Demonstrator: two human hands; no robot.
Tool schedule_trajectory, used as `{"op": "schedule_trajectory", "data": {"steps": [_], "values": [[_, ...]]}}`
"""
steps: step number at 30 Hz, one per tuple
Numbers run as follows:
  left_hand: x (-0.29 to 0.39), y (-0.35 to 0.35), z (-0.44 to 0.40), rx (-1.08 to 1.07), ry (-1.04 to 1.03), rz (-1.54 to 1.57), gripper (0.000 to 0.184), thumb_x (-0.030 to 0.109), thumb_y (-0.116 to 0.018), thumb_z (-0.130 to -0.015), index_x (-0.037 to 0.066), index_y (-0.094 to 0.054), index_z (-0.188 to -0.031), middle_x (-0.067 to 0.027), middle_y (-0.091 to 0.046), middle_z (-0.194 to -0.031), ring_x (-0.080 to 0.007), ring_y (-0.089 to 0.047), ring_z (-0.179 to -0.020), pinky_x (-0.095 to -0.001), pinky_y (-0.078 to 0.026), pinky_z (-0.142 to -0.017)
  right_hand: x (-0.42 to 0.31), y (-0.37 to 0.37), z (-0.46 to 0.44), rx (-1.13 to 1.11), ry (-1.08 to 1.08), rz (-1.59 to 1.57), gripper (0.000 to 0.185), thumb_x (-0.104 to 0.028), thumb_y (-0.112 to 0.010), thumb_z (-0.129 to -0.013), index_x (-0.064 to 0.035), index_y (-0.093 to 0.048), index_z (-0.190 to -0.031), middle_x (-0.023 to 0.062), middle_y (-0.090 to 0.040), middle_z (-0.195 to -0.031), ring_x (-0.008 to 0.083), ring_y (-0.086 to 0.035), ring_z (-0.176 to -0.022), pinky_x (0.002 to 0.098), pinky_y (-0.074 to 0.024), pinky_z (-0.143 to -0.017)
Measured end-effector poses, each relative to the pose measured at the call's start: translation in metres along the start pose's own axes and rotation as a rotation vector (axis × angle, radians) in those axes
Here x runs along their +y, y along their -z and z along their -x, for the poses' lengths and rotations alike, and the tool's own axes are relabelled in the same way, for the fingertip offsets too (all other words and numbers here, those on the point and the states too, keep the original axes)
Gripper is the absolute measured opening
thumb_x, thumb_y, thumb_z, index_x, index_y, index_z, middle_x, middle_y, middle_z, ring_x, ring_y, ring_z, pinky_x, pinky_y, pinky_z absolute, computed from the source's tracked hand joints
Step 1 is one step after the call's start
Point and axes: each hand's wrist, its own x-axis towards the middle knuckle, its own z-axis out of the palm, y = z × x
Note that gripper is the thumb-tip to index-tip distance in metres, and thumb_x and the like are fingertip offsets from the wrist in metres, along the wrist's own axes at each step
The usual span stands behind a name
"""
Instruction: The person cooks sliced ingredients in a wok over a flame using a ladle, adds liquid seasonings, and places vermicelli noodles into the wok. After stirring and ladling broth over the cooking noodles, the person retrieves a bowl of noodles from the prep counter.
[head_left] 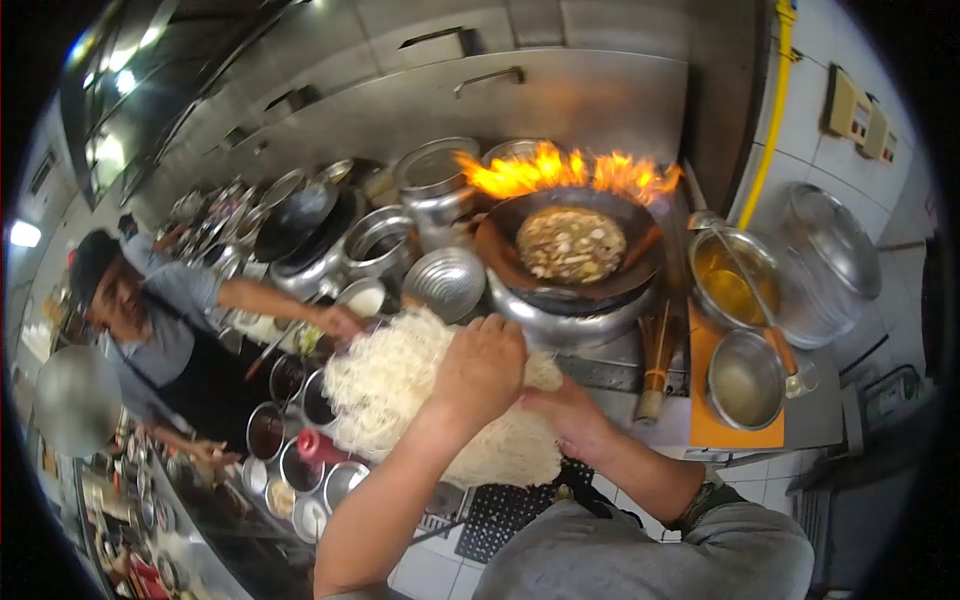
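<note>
A big mass of thin white noodles (pixel 385 375) hangs in front of me, between my body and the stove. My left hand (pixel 482 365) is closed on top of it, fingers curled into the strands. At the right edge of the noodles, my right hand (pixel 572 415) grips them, its fingertips partly hidden. Beyond my hands, a wok (pixel 505 245) sits on the burner with chunky food in brown liquid (pixel 570 245). Tall orange flames (pixel 570 172) rise behind its back rim.
A co-worker (pixel 180 330) at the left reaches an arm toward the noodles. Several sauce pots (pixel 267 430) and a red bottle (pixel 318 448) stand below. To the right are a pot of yellow liquid (pixel 735 275), a ladle (pixel 745 265), a steel bowl (pixel 745 380) and a bamboo brush (pixel 656 365).
</note>
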Motion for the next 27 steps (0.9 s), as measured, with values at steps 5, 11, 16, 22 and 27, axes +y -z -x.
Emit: {"op": "schedule_trajectory", "data": {"steps": [5,11,16,22,27], "values": [[0.023,-0.013,-0.108,0.541,-0.114,0.222,0.005,-0.001,-0.059,-0.08,0.001,-0.055,-0.084,-0.0171,-0.057,-0.078,-0.0336,-0.059,-0.076,-0.0409,-0.048,-0.067,-0.083,0.059,-0.03,0.221,0.15,-0.057,0.041,-0.009,-0.066,-0.084,-0.0016,-0.052,-0.121,0.0093,-0.062,-0.111,0.0218,-0.063,-0.098,0.0366,-0.0534,-0.083],[0.024,0.012,-0.08,0.539,0.055,0.417,0.009,-0.002,-0.063,-0.08,0.0,-0.056,-0.085,-0.0156,-0.059,-0.076,-0.0315,-0.059,-0.066,-0.0375,-0.047,-0.06,-0.168,0.149,-0.082,0.436,0.412,-0.039,0.038,-0.011,-0.063,-0.086,0.0019,-0.053,-0.12,0.0144,-0.062,-0.112,0.0271,-0.064,-0.099,0.0411,-0.0537,-0.085],[-0.005,-0.042,-0.032,0.302,0.328,0.473,0.011,0.002,-0.064,-0.08,0.001,-0.058,-0.089,-0.0154,-0.061,-0.075,-0.0315,-0.061,-0.065,-0.0381,-0.048,-0.061,-0.164,0.191,-0.144,0.56,0.381,-0.196,0.038,-0.013,-0.065,-0.084,0.0017,-0.054,-0.117,0.0133,-0.063,-0.11,0.0283,-0.064,-0.097,0.0408,-0.0544,-0.082],[-0.017,-0.062,-0.034,0.268,0.284,0.54,0.006,0.004,-0.063,-0.081,0.001,-0.062,-0.086,-0.0157,-0.063,-0.077,-0.0302,-0.064,-0.069,-0.0375,-0.049,-0.063,-0.109,0.126,-0.183,0.879,0.307,-0.437,0.041,-0.026,-0.063,-0.088,-0.0133,-0.05,-0.125,0.006,-0.06,-0.116,0.0235,-0.06,-0.101,0.0433,-0.0498,-0.087],[-0.061,-0.08,0.024,0.232,0.462,0.583,0.009,0.006,-0.065,-0.082,0.0,-0.062,-0.087,-0.0135,-0.064,-0.075,-0.0208,-0.062,-0.065,-0.0313,-0.048,-0.061,-0.07,0.081,-0.214,0.677,0.356,-0.754,0.036,-0.028,-0.049,-0.095,-0.0146,-0.047,-0.128,0.006,-0.059,-0.12,0.0242,-0.059,-0.106,0.0444,-0.0465,-0.092]]}}
